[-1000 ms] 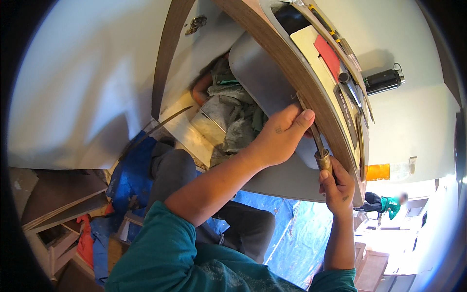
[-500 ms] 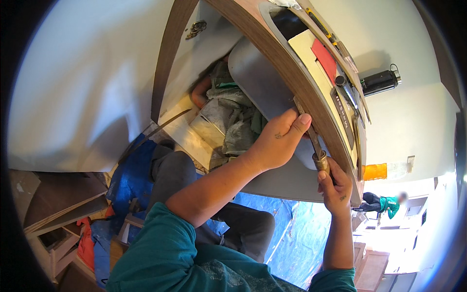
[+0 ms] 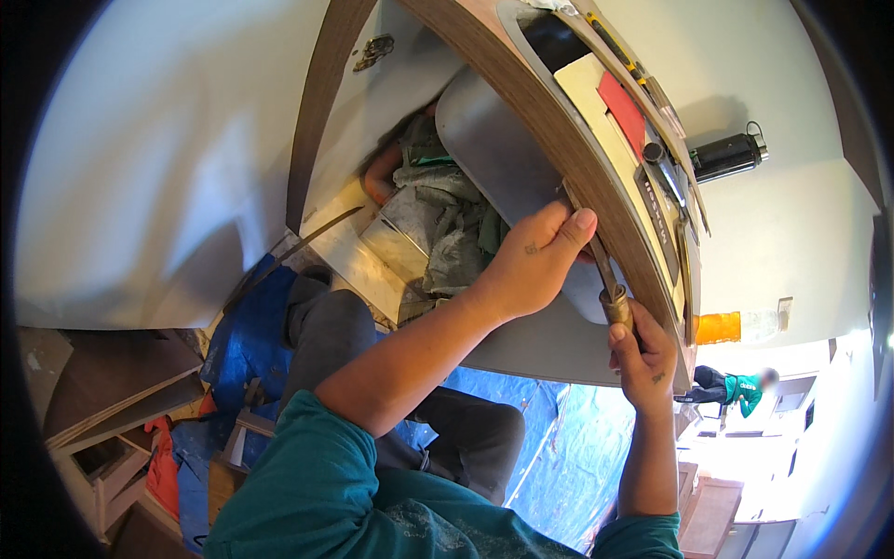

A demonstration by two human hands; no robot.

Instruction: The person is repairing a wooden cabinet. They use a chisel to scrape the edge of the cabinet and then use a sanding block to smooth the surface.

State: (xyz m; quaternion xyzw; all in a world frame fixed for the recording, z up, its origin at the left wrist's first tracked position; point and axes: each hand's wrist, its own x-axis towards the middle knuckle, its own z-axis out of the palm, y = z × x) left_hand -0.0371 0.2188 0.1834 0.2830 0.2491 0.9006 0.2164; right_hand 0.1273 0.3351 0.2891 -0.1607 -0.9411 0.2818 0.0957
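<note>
A chisel (image 3: 604, 270) with a flat metal blade lies against the wood-coloured edge strip (image 3: 521, 98) of a grey countertop unit. My right hand (image 3: 649, 365) is wrapped round its handle, below a brass-coloured collar. My left hand (image 3: 533, 265) grips the blade farther up, thumb on top, close to the strip. The blade's tip shows just past my left fingers, touching or almost touching the strip; I cannot tell which. Behind my left hand is a grey panel (image 3: 494, 140) beneath the strip.
On the unit lie a red piece (image 3: 621, 112), a black bottle (image 3: 729, 156) and a yellow-black knife (image 3: 610, 42). Crumpled grey cloth (image 3: 447, 210) fills the opening. Wood scraps (image 3: 121, 391) and blue sheeting (image 3: 577, 447) cover the floor. Another person (image 3: 740, 389) is at far right.
My hands and the chisel have shifted only very slightly along the strip. Both grips are the same.
</note>
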